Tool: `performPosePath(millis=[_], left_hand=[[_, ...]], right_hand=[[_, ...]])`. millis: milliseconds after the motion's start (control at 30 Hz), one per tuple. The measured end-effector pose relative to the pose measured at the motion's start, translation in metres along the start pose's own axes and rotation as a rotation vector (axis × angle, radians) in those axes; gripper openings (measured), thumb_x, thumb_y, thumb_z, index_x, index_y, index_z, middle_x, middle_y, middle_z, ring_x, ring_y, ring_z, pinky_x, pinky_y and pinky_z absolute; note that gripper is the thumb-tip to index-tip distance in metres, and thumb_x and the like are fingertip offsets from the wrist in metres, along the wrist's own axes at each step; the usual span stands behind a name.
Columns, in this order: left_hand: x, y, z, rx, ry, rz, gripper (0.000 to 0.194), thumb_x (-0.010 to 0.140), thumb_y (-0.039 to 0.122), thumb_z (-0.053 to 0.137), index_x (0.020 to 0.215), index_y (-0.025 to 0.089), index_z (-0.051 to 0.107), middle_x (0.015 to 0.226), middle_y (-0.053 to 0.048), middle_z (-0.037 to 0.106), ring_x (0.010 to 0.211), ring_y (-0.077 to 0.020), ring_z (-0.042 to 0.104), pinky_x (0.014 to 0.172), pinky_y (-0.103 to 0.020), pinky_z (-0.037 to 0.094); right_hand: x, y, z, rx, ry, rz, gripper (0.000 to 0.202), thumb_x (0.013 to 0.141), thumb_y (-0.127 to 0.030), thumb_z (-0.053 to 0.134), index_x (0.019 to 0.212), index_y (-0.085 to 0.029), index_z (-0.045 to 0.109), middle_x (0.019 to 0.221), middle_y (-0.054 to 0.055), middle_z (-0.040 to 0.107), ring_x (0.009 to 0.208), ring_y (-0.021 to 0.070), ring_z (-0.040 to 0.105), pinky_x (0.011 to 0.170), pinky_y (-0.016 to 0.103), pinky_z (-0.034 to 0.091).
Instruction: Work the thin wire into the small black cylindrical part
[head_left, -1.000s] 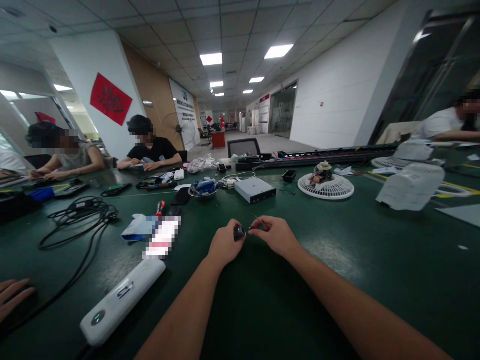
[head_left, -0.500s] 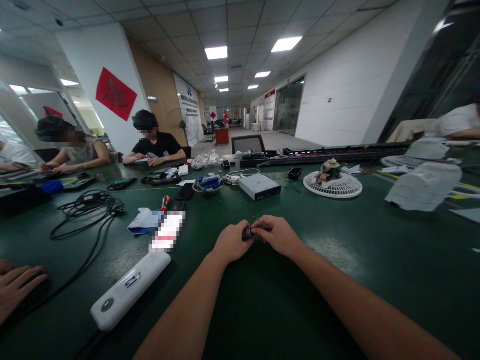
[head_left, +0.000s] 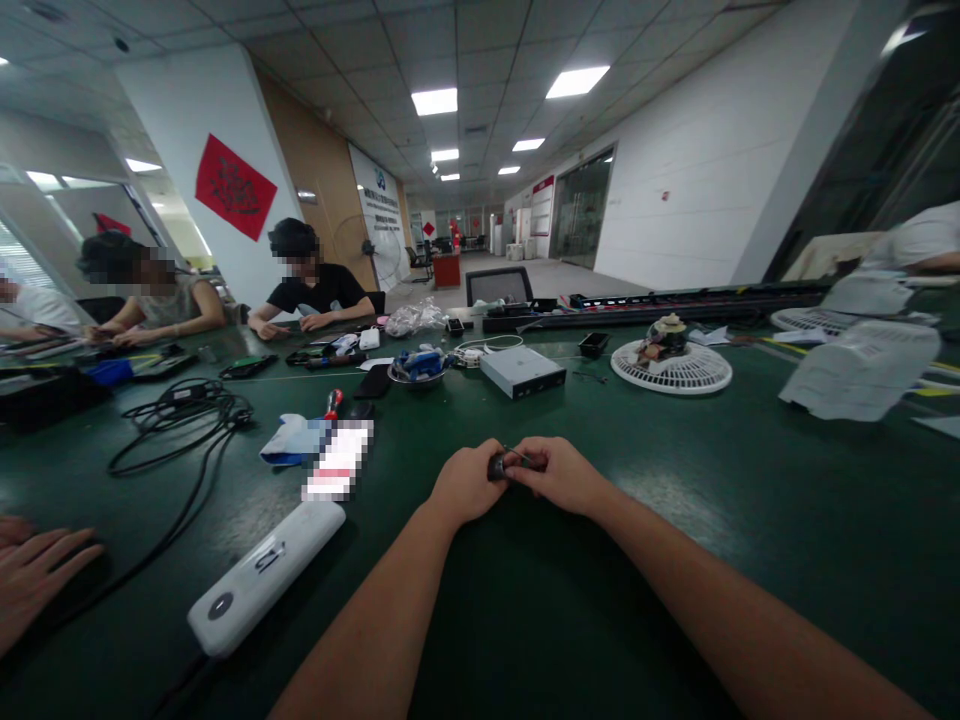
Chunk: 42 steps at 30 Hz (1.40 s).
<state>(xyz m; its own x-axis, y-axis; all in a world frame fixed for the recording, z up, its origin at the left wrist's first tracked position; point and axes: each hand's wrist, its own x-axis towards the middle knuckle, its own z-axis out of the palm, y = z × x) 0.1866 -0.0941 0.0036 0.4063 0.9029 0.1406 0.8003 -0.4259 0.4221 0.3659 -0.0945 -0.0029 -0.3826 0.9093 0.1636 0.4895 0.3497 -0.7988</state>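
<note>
Over the near middle of the green table, my left hand (head_left: 469, 485) is closed round a small dark rounded object (head_left: 496, 467); its exact kind is too small to make out. My right hand (head_left: 564, 474) meets it from the right, thumb and fingers pinched together at the object's edge. A thin wire-like piece (head_left: 517, 455) shows at the right fingertips. The fingers hide most of both small things. Ahead of the hands lies a grey optical disc drive (head_left: 522, 370).
To the left are a white elongated device (head_left: 266, 580), a blurred-out phone screen (head_left: 339, 460), a red-handled tool (head_left: 334, 404) and a coiled black cable (head_left: 180, 410). A co-worker's hand (head_left: 45, 570) rests far left. A white fan grille (head_left: 705, 374) carries a motor at right.
The thin piece at my right fingertips has tipped lower and looks lighter. Both hands stay together around the dark object. The view has shifted slightly.
</note>
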Motion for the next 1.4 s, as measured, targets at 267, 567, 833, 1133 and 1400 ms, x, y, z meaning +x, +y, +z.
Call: performPosePath(millis=[267, 567, 833, 1133, 1400], left_hand=[[-0.002, 0.002, -0.002, -0.040, -0.016, 0.056, 0.018, 0.082, 0.028, 0.060, 0.099, 0.023, 0.064, 0.088, -0.003, 0.070, 0.081, -0.0186, 0.066, 0.067, -0.025, 0.046], [0.000, 0.006, -0.003, 0.113, 0.077, -0.010, 0.015, 0.084, 0.033, 0.058, 0.095, 0.024, 0.064, 0.085, -0.003, 0.070, 0.081, -0.0213, 0.066, 0.069, -0.029, 0.045], [0.001, 0.000, -0.004, 0.171, 0.159, -0.219, 0.019, 0.086, 0.041, 0.058, 0.089, 0.023, 0.063, 0.081, -0.003, 0.069, 0.076, -0.0189, 0.065, 0.061, -0.026, 0.043], [0.001, 0.000, -0.004, 0.231, 0.137, -0.154, 0.015, 0.086, 0.036, 0.055, 0.083, 0.024, 0.065, 0.075, -0.002, 0.067, 0.071, -0.0191, 0.063, 0.058, -0.026, 0.041], [0.000, -0.001, -0.007, 0.276, 0.103, -0.135, 0.017, 0.087, 0.033, 0.052, 0.088, 0.024, 0.066, 0.080, -0.004, 0.068, 0.076, -0.0207, 0.064, 0.065, -0.028, 0.043]], right_hand=[[0.001, -0.001, 0.001, -0.071, 0.109, 0.016, 0.018, 0.075, -0.034, 0.067, 0.082, -0.018, 0.062, 0.065, -0.003, 0.060, 0.056, 0.0110, 0.052, 0.051, 0.022, 0.037], [0.001, -0.006, -0.004, -0.144, 0.142, -0.004, 0.021, 0.086, -0.039, 0.057, 0.087, -0.018, 0.061, 0.081, 0.002, 0.067, 0.069, 0.0140, 0.059, 0.061, 0.025, 0.042], [-0.004, -0.018, -0.027, -0.516, 0.066, -0.064, 0.019, 0.093, -0.025, 0.048, 0.103, -0.023, 0.064, 0.098, 0.004, 0.069, 0.086, 0.0181, 0.062, 0.073, 0.028, 0.041], [-0.005, -0.024, -0.014, -0.656, 0.053, -0.102, 0.021, 0.090, -0.028, 0.051, 0.100, -0.025, 0.069, 0.097, 0.004, 0.070, 0.088, 0.0204, 0.062, 0.078, 0.030, 0.042], [-0.004, -0.017, -0.008, -0.395, 0.044, -0.065, 0.020, 0.090, -0.029, 0.052, 0.098, -0.024, 0.069, 0.084, 0.001, 0.070, 0.073, 0.0149, 0.061, 0.064, 0.025, 0.041]])
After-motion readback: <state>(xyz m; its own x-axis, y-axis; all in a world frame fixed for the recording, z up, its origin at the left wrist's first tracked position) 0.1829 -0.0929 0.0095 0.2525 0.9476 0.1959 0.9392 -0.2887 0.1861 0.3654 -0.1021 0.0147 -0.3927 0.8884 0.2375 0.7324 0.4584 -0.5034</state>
